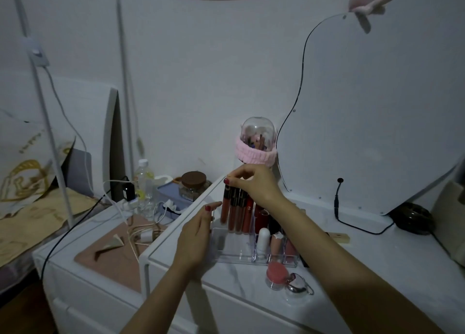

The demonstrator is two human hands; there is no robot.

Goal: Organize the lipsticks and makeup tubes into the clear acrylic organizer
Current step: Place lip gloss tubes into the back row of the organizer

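The clear acrylic organizer [227, 254] sits on the white dresser top [364, 265]. Several lip gloss tubes [234, 211] with black caps stand upright in its back left compartment. My right hand [254, 183] reaches over them, its fingertips pinched on the caps of the tubes. My left hand [197, 235] rests flat against the organizer's left side, fingers extended. A white tube [264, 238] and a pink tube [276, 243] stand in the small front slots. Dark red lipsticks [260, 214] stand behind them.
A pink-lidded jar [276, 274] and a silver keychain [297, 286] lie in front of the organizer. A domed brush holder with a pink band [256, 142] and a curvy mirror [372, 122] stand behind. To the left, a lower cabinet [100, 253] holds cables, a bottle [144, 182] and a jar [192, 185].
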